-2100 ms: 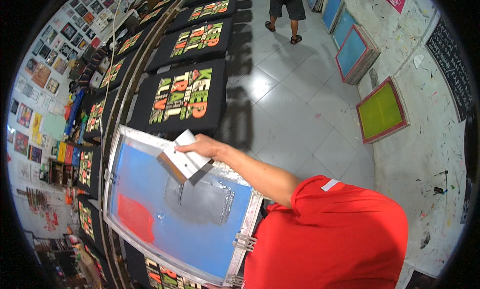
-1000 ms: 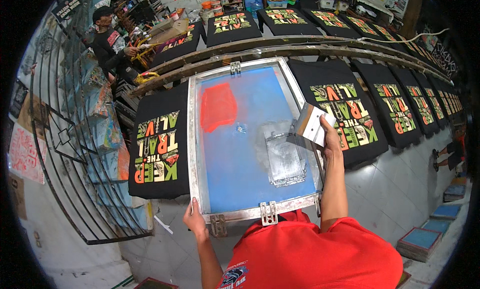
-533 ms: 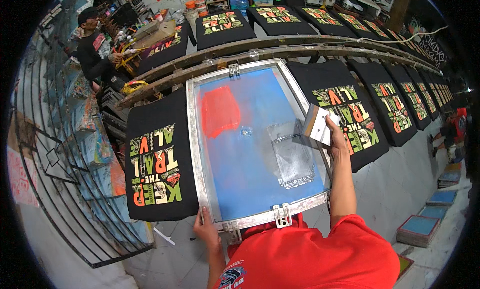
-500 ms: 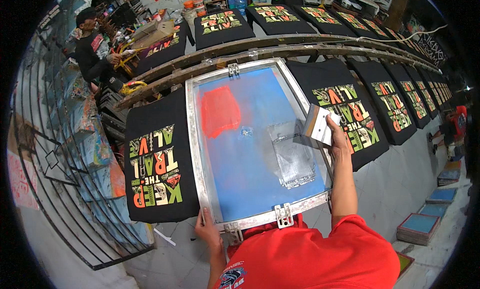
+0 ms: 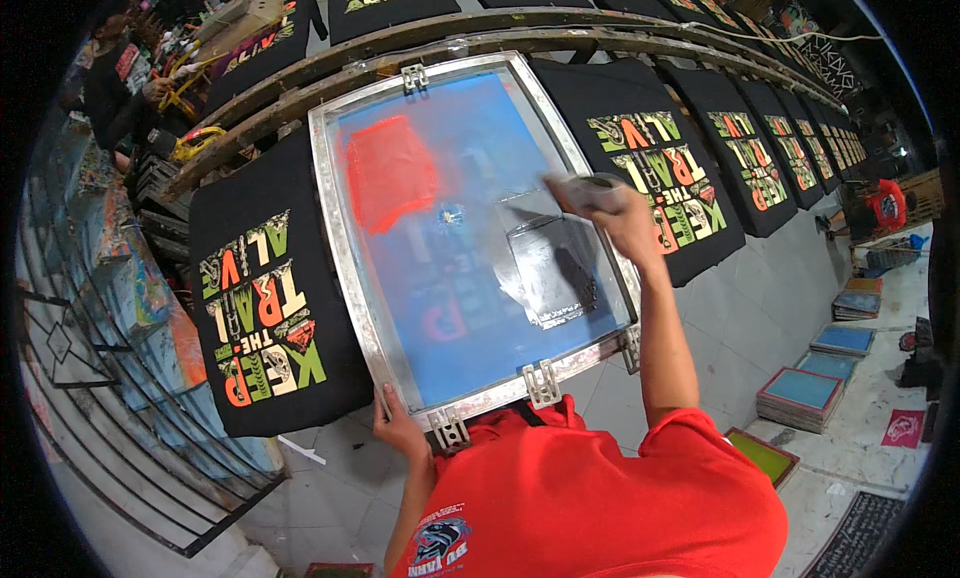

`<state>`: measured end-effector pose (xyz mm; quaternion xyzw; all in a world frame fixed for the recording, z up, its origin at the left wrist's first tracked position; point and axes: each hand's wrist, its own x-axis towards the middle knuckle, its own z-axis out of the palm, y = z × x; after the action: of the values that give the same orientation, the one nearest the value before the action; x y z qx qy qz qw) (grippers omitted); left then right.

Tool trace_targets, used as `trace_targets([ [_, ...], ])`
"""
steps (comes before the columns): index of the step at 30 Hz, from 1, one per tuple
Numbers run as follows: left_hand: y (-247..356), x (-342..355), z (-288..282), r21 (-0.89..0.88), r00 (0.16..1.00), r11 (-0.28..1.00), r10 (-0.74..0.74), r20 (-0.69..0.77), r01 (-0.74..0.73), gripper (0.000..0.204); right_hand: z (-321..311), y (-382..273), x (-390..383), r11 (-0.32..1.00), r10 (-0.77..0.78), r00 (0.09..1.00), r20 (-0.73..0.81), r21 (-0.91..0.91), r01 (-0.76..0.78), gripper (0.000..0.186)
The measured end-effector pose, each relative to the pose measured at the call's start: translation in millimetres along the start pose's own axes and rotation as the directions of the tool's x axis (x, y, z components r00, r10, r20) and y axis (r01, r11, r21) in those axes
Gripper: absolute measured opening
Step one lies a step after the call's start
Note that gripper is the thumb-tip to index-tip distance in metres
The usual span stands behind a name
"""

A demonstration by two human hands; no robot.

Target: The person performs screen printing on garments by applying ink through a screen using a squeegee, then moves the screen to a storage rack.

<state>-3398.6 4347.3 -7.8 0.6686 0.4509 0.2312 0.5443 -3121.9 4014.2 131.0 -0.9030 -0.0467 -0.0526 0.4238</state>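
A metal-framed printing screen (image 5: pixel 500 391) with blue mesh (image 5: pixel 470 333) lies in front of me, over a spot in the row of black shirts. My left hand (image 5: pixel 402 434) grips the frame's near left corner, thumb along the rim. In my right hand (image 5: pixel 628 223) is a squeegee (image 5: pixel 588 191), slightly blurred, held above the mesh near the frame's right side. Whether its blade touches the mesh cannot be told. Below it lies a shiny grey, wet-looking patch (image 5: pixel 550 268). A red patch (image 5: pixel 392 173) covers the mesh's far left part. Metal clamps (image 5: pixel 541 386) sit on the near rim.
Black printed shirts lie to the left (image 5: pixel 265 308) and right (image 5: pixel 650 168). Wooden rails (image 5: pixel 450 48) run behind the screen, with more shirts beyond. A metal railing (image 5: pixel 100 458) stands at left. Stacked screens (image 5: pixel 800 398) rest at right. A co-worker (image 5: pixel 120 88) is at far left.
My right hand has turned the squeegee and brought it from the right rim in over the mesh. The shiny patch spreads wider to the left. The whole view has shifted; my left hand keeps its grip.
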Motion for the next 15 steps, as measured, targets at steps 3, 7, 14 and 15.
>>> trace_targets([
  [3, 9.1, -3.5, 2.0, 0.072, 0.999, 0.997, -0.025, -0.034, 0.027, 0.05, 31.8, -18.6, 13.5, 0.765, -0.403, 0.902, 0.154, -0.484, 0.424, 0.027],
  [7, 5.7, -0.6, 2.1, 0.096, 0.998, 0.995, -0.007, -0.055, 0.012, 0.049, 73.3, -9.8, 36.2, 0.549, -0.496, 0.827, 0.264, -0.642, 0.535, 0.021],
  [14, -3.3, 0.3, 3.5, 0.078, 0.993, 0.997, 0.019, -0.117, -0.01, 0.05, 50.4, 29.8, -93.5, 0.653, -0.505, 0.835, 0.218, -0.537, 0.534, 0.017],
  [15, -2.7, 0.0, 3.8, 0.071, 0.993, 0.997, 0.044, -0.106, -0.036, 0.05, 46.0, 33.7, -113.7, 0.686, -0.462, 0.861, 0.21, -0.53, 0.498, 0.017],
])
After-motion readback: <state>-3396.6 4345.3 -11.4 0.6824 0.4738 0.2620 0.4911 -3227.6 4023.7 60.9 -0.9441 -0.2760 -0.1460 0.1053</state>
